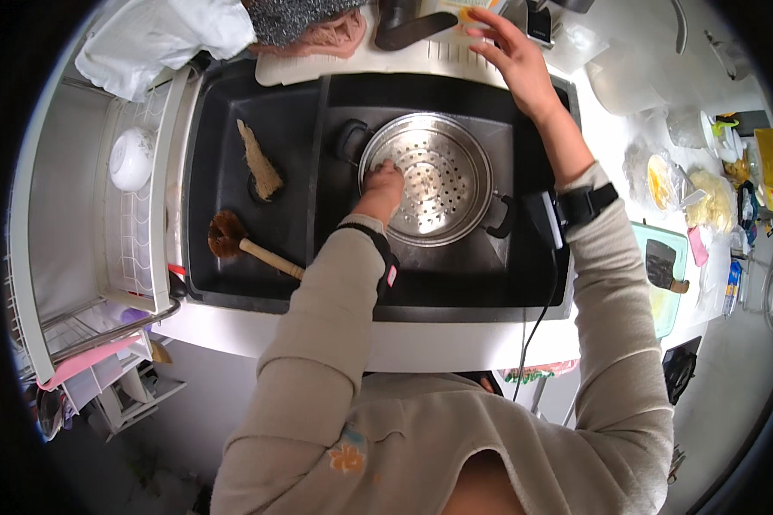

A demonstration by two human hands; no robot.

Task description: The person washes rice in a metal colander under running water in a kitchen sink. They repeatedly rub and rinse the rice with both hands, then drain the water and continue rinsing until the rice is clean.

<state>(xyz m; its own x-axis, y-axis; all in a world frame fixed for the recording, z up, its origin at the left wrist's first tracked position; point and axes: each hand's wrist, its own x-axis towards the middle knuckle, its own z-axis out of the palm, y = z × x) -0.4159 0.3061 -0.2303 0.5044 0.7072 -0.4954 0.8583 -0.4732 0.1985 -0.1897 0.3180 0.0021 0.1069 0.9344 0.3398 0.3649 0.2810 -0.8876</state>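
A round stainless-steel steamer pot point(425, 232) with black side handles and a perforated bottom sits in the right basin of the black double sink point(477, 280). My left hand point(385, 183) reaches over its left rim, fingers inside against the metal; whether they grip anything is hidden. My right hand point(505, 58) is raised over the sink's back edge, fingers apart and holding nothing, beside the dark faucet point(419, 32) and a container with a yellow part. In the left basin lie a dried loofah piece point(257, 161) over the drain and a round brown brush with a wooden handle point(264, 254).
A white dish rack point(161, 257) holding a white bowl point(132, 159) stands left. Behind the sink are a white cloth point(161, 45), a pink cloth point(328, 35) and a ribbed white tray point(283, 67). At right, a cleaver point(662, 267) lies on a green cutting board point(673, 241) near plastic bags.
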